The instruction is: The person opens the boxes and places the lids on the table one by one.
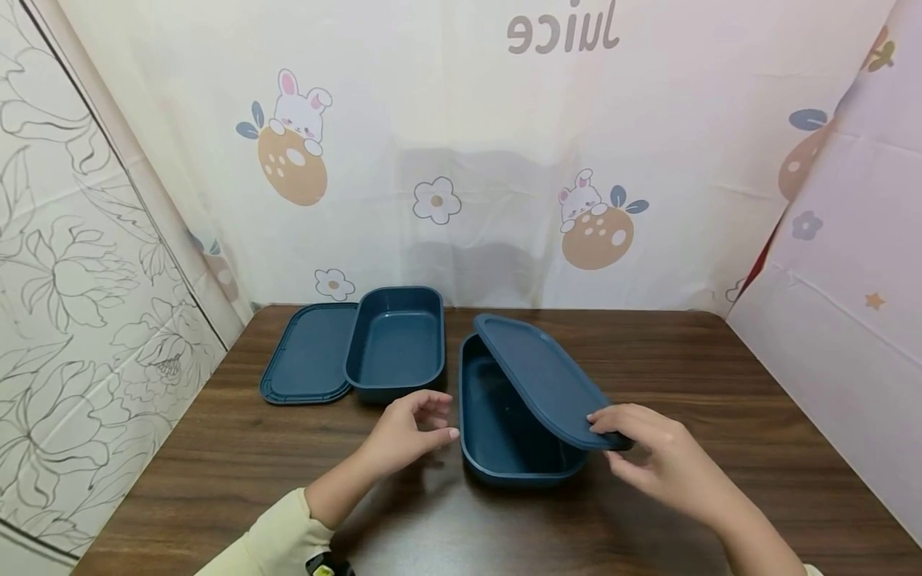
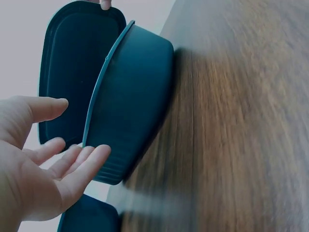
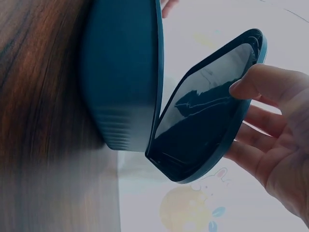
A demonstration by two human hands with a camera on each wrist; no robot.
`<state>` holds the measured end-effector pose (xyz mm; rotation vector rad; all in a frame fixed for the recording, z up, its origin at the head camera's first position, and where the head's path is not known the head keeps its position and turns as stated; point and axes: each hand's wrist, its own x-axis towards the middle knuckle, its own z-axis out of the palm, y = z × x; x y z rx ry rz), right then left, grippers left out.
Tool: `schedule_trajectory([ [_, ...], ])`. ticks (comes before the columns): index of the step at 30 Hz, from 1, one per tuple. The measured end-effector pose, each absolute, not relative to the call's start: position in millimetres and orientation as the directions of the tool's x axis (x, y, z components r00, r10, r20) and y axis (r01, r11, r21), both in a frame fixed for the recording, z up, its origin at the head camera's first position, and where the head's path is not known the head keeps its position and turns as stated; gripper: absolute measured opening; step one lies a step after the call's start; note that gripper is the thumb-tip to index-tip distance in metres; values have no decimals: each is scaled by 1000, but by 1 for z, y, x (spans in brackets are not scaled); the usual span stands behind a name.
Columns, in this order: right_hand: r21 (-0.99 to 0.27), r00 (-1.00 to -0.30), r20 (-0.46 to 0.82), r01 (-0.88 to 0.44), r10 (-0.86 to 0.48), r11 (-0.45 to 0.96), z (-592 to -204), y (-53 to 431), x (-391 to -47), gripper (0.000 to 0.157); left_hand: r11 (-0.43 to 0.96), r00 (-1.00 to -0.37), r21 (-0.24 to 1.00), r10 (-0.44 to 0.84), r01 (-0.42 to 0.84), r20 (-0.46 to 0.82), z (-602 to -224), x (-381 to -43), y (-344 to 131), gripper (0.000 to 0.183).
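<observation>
A dark blue rectangular food container (image 1: 497,436) stands upright on the table, right of the middle in the head view. Its matching lid (image 1: 543,380) is tilted over it, the far end close to the container's rim and the right side raised. My right hand (image 1: 666,464) pinches the lid's near right corner, thumb on one face and fingers on the other, as the right wrist view shows. To the left of the container, my left hand (image 1: 406,436) holds nothing. Its fingers are spread and loosely bent, with the fingertips close to the container's side wall (image 2: 130,92).
A second blue container (image 1: 398,352), without a lid on it, stands at the back left. Another lid (image 1: 310,352) lies flat beside it, partly overlapped by that container. The wooden table (image 1: 720,384) ends at a printed cloth (image 1: 490,240) behind.
</observation>
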<state>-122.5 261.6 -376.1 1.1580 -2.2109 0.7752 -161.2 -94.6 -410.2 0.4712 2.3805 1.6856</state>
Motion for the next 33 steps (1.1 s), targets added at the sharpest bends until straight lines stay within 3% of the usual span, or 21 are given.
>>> schedule_trajectory([
  [5,-300,-550,628,-824,-551,480,-373,266,-122,36,121,-921,991,378,-52,-95,-413,-164,-91,57],
  [9,-338,-579,612,-808,-539,483,-371,267,-121,32,69,-905,989,399,-128,-145,-417,-165,-90,60],
  [19,-348,-554,661,-824,-506,448,-369,269,-123,34,18,-888,986,432,-166,-157,-419,-165,-87,62],
  [25,-367,-541,688,-834,-483,412,-369,272,-124,23,-9,-884,983,439,-183,-160,-419,-163,-83,66],
  [30,-428,-624,638,-775,-451,465,-365,273,-121,53,-18,-886,976,423,-217,-189,-418,-163,-81,68],
  [33,-455,-661,617,-742,-427,492,-364,274,-119,53,-32,-885,970,418,-240,-205,-419,-163,-80,69],
])
